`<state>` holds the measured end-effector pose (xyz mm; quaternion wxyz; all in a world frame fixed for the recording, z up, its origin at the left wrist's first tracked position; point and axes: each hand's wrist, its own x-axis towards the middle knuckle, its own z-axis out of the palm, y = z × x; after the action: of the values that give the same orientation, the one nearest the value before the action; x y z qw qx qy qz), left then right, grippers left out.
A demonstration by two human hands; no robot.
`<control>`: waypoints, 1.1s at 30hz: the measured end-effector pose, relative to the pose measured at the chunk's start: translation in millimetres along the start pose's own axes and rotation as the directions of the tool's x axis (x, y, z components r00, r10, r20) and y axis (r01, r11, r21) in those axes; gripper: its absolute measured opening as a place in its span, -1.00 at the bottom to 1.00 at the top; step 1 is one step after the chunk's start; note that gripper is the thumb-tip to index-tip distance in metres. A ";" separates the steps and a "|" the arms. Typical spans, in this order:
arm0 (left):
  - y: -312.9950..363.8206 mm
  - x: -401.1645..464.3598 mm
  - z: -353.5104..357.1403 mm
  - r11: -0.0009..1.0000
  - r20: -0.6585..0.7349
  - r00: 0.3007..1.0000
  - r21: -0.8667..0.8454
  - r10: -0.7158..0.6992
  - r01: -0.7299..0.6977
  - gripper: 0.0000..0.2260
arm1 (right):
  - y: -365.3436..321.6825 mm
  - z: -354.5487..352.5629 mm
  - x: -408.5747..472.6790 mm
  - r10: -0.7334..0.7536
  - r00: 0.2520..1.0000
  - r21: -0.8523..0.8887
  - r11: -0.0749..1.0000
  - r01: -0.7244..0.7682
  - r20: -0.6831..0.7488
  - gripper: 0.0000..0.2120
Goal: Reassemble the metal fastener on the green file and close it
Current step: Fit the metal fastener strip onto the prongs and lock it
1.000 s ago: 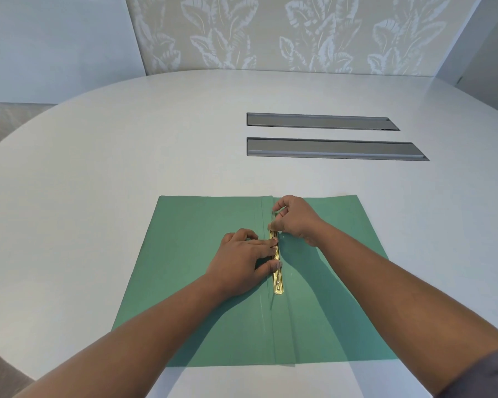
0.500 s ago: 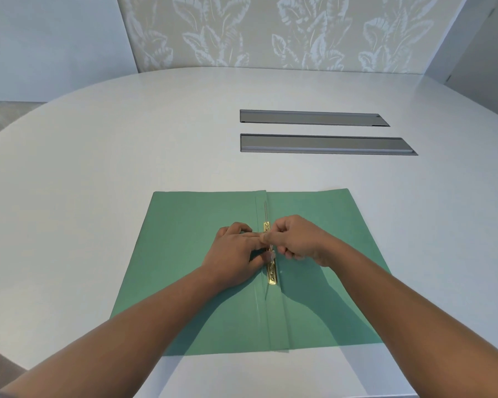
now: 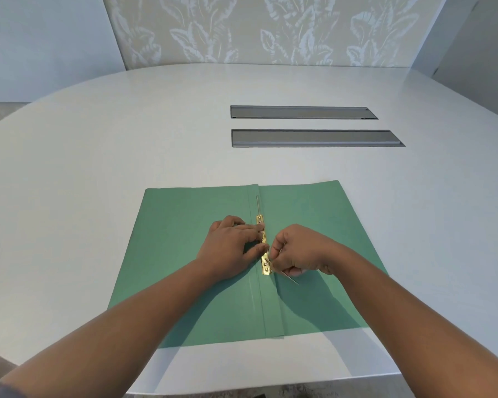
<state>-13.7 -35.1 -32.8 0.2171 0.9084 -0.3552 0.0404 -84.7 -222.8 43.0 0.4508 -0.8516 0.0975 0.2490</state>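
Green file (image 3: 184, 254) lies open and flat on the white table (image 3: 98, 168), near its front edge, with the spine fold running away from me down the middle. I see the gold metal fastener (image 3: 264, 248) lying along that fold, its far end just beyond my left fingers and its near end exposed. My left hand (image 3: 230, 248) rests palm down on the left leaf, fingers held together and pressing on the fastener bar. My right hand (image 3: 298, 249) sits just right of the bar, thumb and forefinger pinched on a thin metal prong (image 3: 289, 278) that sticks out toward me at a slant from near the bar's near end. A second prong (image 3: 258, 205) lies flat along the fold beyond the bar. Two grey recessed panels (image 3: 314, 138) sit farther back in the table.
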 end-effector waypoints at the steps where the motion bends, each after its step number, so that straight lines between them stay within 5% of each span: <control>1: -0.3 -0.3 0.1 1.000 -0.005 1.000 0.000 0.003 -0.003 -0.57 | 1.6 0.9 -2.2 -0.006 1.000 -0.012 1.000 0.006 -0.011 -0.90; 3: -0.2 -0.1 0.6 1.000 -0.017 1.000 0.004 0.012 -0.012 -0.51 | 3.8 3.7 -7.1 -0.016 0.999 -0.052 0.999 0.014 -0.031 -0.98; 14: 0.8 1.6 1.3 1.000 -0.024 1.000 0.028 -0.008 0.008 -0.47 | -2.3 30.5 -22.5 -0.217 0.967 -0.532 0.839 0.115 -0.133 -0.65; 26: 1.3 0.9 2.0 1.000 -0.045 0.999 0.006 -0.007 0.008 -0.43 | -7.5 44.0 -28.8 -0.273 0.956 -0.621 0.769 0.151 -0.105 -0.75; 33: -0.3 1.8 3.8 1.000 -0.048 0.999 0.001 -0.004 0.004 -0.43 | 1.4 22.2 -29.3 -0.158 0.981 -0.352 0.930 0.108 -0.116 -0.76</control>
<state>-12.5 -37.7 -36.0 0.2251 0.9080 -0.3478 0.0618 -117.8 -207.2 46.6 0.3026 -0.9375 0.0263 0.1698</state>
